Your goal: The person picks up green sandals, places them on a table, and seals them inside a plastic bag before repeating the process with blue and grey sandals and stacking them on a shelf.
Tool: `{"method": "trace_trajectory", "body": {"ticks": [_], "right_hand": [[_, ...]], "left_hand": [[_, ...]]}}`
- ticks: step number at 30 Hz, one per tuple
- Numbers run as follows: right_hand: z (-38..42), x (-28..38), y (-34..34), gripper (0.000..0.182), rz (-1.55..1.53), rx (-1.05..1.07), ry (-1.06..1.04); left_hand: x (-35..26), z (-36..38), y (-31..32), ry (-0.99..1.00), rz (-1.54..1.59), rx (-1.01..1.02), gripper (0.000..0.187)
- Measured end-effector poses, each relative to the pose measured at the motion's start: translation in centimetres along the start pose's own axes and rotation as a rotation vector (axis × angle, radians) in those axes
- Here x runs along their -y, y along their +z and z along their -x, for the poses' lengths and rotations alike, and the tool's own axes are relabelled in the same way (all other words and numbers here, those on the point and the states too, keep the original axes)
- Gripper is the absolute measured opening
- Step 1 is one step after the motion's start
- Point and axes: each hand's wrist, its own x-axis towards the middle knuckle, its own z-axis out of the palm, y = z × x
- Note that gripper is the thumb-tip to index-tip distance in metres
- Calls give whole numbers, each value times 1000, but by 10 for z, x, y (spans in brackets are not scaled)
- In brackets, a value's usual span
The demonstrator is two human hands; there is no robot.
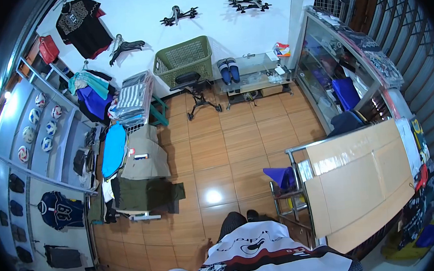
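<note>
The white jersey (256,249) with a dark and red band covers my body at the bottom of the view. Just left of it, low over the tiled floor, a blurred brownish shape (201,251) seems to be my left hand; its fingers cannot be made out, nor whether it holds anything. My right hand does not show. Dark trousers (230,224) and a dark shoe (253,215) appear beyond the jersey's hem. To my right stands a table topped with brown cardboard (358,175), and a purple cloth (280,178) hangs at its near side.
Folded olive trousers (145,193), beige trousers (144,154) and a blue garment (114,151) lie on a left-hand stand. Ahead are a green basket (183,59) above a wheeled stool (201,98), and a low glass table (255,69) with blue slides (229,72). A glass cabinet (324,71) stands right.
</note>
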Motion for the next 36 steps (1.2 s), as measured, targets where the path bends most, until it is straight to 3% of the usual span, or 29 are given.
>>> {"method": "trace_trajectory", "body": {"ticks": [5,12,16,19,23,25,29,32,34,36], "right_hand": [[-55,106,27,12,-135,45,-29],[-112,258,60,15,-348,47,-58],[-109,344,77,26,-435,-57,-51],[-104,378,87,6,-661,-141,-77],[-102,397,85,28,-52,-258,-170],[-100,409,77,34,250,-321,-201],[-128,438,48,31,343,-332,-140],[-148,468,18,30,197,-311,-50],[-162,497,-6,29,-65,-274,21],[-179,532,-32,28,-409,-251,90]], "left_hand": [[-73,-22,-9,-3,60,31,33],[-240,-93,-62,97,31,78,27],[-377,-162,-91,300,30,114,27],[-487,-197,-102,538,114,88,23],[-647,-193,-85,554,78,189,14],[-699,-183,-56,541,86,124,12],[-754,-199,-4,498,8,201,11],[-770,-197,24,447,-171,134,26],[-777,-204,35,331,-222,93,39],[-790,-231,45,320,-273,81,33]]}}
